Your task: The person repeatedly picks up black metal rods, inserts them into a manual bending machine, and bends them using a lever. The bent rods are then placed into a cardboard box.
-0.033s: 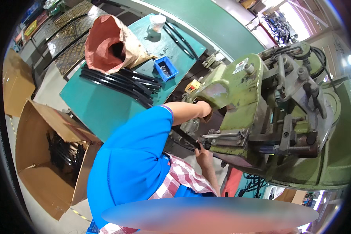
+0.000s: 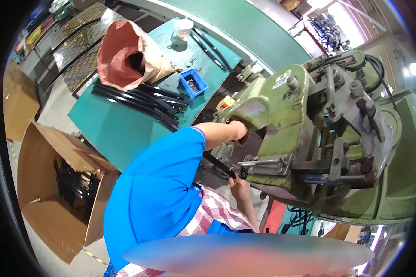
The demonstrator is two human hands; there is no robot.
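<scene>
My left hand [image 2: 238, 130] reaches into a recess beside the rounded cover of the green machine [image 2: 282, 115]. The machine's edge hides its fingers, so whatever they touch does not show. Lower down, my right hand [image 2: 239, 188] is closed around the end of a black tube [image 2: 219, 165], next to the metal rods at the machine's front. That tube slants up and left, passing under my left forearm. Parts of the machine cover its far end.
On the green table [image 2: 104, 138] lie several black tubes [image 2: 134, 102], a paper sack [image 2: 148, 60], a blue bin [image 2: 193, 83] of small parts and a white cup [image 2: 183, 27]. An open carton [image 2: 51, 221] with black pieces stands at the left. A yellow switch box [image 2: 225, 104] sits near my left hand.
The whole view has shifted very slightly. Both hands keep their places at the machine, and the black tube stays in my right hand.
</scene>
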